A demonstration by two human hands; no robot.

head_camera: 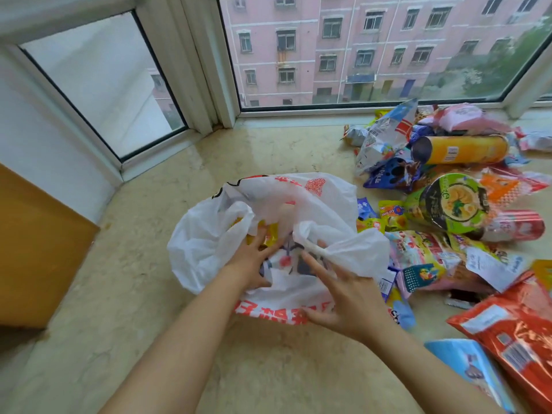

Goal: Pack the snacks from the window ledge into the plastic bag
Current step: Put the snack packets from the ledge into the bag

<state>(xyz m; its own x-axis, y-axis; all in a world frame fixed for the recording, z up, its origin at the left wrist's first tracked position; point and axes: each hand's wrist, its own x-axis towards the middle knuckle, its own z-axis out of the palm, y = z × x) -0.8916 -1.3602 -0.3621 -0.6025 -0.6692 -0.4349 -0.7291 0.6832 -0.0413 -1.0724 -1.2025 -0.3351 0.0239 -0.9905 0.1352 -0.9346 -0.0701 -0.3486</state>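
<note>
Can't really make out the yellow packet under the left hand; the bag hides most of it.

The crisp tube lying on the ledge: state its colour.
Orange-yellow crisp tube, dark lid; head view.

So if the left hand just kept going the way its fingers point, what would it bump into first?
Probably the yellow packet already inside the plastic bag. The left hand reaches into the bag's mouth, fingers pointing up and away, their tips at or nearly on that packet. Depth is hard to judge from one view.
</note>
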